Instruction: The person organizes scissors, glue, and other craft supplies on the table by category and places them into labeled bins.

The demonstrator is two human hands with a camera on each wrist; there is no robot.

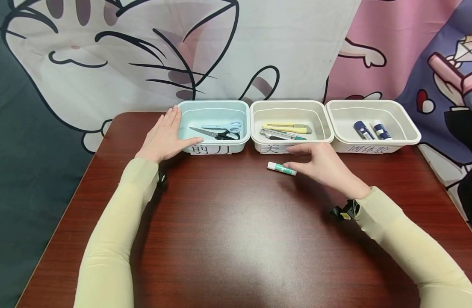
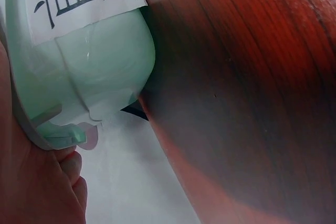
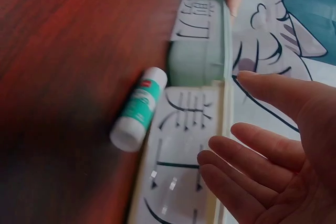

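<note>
A small glue stick (image 1: 278, 168) with a white cap and green label lies on the table just in front of the middle cream bin (image 1: 317, 136). Over its right end hovers my right hand (image 1: 324, 167), thumb and fingers apart. In the right wrist view a gap shows between those relaxed fingers (image 3: 241, 177) and the glue stick (image 3: 139, 106). My left hand (image 1: 162, 136) rests along the left side of the light blue bin (image 1: 240, 146), fingers straight and thumb across the front rim. Inside that bin are blue scissors (image 1: 232, 126) and black-handled scissors (image 1: 222, 135).
Yellow (image 1: 284, 128) and grey utility knives lie in the middle bin. A third bin (image 1: 407, 136) on the right holds two dark blue glue sticks (image 1: 363, 130). Paper labels face front. Behind the table (image 1: 220, 239) hangs a cartoon-print cloth (image 1: 297, 47).
</note>
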